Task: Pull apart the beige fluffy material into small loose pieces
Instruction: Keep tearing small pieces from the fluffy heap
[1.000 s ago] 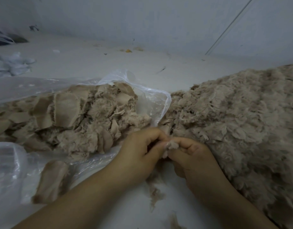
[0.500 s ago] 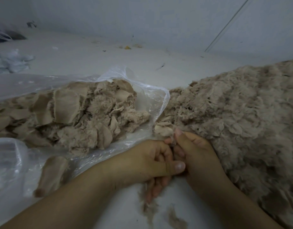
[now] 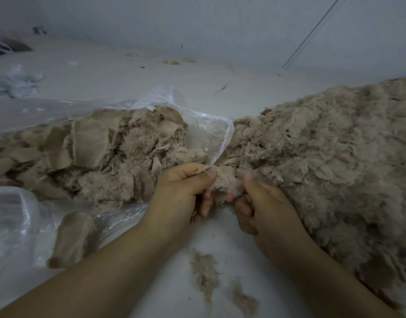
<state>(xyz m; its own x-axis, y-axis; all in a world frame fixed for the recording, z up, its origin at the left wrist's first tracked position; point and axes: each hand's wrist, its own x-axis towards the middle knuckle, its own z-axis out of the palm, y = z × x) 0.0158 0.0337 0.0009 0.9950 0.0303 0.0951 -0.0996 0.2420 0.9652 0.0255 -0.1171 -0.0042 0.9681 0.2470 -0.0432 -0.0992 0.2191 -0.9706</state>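
Note:
A beige fluffy piece is stretched between my two hands at the centre. My left hand pinches its left end with thumb over curled fingers. My right hand grips its right end, against the edge of the big pile of loose beige fluff that fills the right side. On the left lies a heap of beige fabric pieces inside an open clear plastic bag.
Loose fluff tufts lie on the white floor between my forearms. One fabric piece sits on the plastic at the lower left. White crumpled material lies far left, and small scraps sit by the wall.
My hands have risen and moved apart from an overlapped position low on the floor. They now hold a new beige piece stretched between them beside the bag's mouth.

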